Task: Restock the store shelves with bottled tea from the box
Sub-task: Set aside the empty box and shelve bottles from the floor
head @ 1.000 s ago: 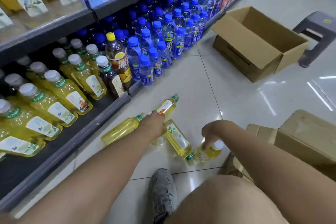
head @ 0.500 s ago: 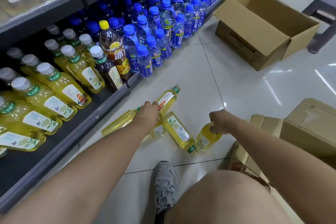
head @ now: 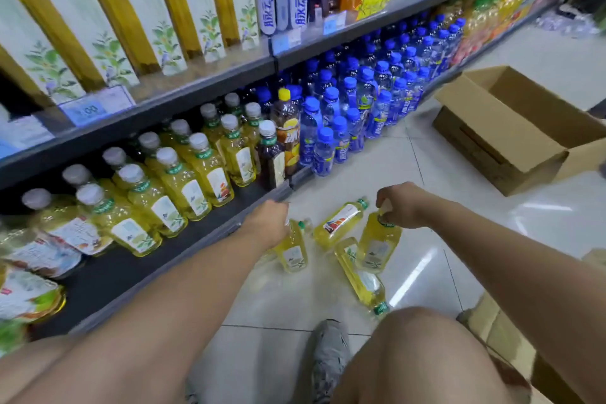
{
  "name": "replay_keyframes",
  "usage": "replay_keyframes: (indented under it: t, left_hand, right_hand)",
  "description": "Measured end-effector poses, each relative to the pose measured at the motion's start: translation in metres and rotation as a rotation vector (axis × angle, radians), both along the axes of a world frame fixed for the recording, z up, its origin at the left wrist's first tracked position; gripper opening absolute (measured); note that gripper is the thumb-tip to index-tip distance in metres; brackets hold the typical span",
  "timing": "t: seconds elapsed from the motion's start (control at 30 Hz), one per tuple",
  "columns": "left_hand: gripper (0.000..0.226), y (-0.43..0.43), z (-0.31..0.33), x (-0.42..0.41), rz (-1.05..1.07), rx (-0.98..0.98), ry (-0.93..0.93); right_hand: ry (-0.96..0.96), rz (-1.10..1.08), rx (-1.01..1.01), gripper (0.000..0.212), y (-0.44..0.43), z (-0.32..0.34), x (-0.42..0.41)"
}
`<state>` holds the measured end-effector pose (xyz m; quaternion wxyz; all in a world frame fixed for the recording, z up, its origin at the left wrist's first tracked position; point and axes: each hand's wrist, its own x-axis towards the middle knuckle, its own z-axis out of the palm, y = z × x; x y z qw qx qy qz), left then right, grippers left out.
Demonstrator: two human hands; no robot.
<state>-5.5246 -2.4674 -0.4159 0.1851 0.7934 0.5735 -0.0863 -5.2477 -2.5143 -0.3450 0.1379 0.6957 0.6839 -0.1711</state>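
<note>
Near the shelf (head: pixel 131 272), left hand (head: pixel 269 223) fingers grasp left bottle (head: pixel 292 254), right hand (head: pixel 398 205) fingers right bottle (head: pixel 378 246); both standing cap-up

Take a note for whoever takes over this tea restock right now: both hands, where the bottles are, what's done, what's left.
Left hand: holds the first tea bottle by its top, roughly upright, beside the shelf edge.
Right hand: fingers pinch the neck of the second tea bottle, upright.
On the floor: the red-labelled bottle lies between the hands; the fourth bottle lies near the knee.
Bottom shelf: rows of tea standing, bare space at the front.
Open cardboard box: on the floor, far right.
Done: several rows shelved.
Left: shelve the two held bottles, then the two lying down.
</note>
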Motion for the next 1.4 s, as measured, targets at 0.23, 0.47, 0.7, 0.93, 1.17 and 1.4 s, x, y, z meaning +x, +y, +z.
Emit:
replay_keyframes:
  t: [0.23, 0.47, 0.7, 0.93, 1.17, 1.4]
  left_hand:
    - [0.030, -0.002, 0.035, -0.084, 0.154, 0.135, -0.052]
    - [0.030, 0.023, 0.077, -0.147, 0.317, 0.213, -0.134]
    - [0.030, 0.051, 0.077, -0.172, 0.374, 0.243, -0.134]
    - [0.035, 0.067, 0.049, -0.164, 0.361, 0.194, -0.120]
    - [0.044, 0.083, 0.029, -0.153, 0.340, 0.184, -0.105]
    - [0.033, 0.112, 0.034, -0.128, 0.320, 0.223, -0.093]
  right_hand:
    - [0.060, 0.195, 0.122, 0.039, 0.045, 0.003, -0.118]
    - [0.178, 0.294, 0.236, 0.035, 0.098, 0.018, -0.206]
    - [0.166, 0.378, 0.251, 0.036, 0.147, 0.015, -0.257]
    - [0.122, 0.389, 0.180, 0.038, 0.179, -0.018, -0.269]
    - [0.080, 0.351, 0.185, 0.047, 0.215, -0.039, -0.259]
    - [-0.017, 0.436, 0.218, 0.041, 0.238, -0.041, -0.260]
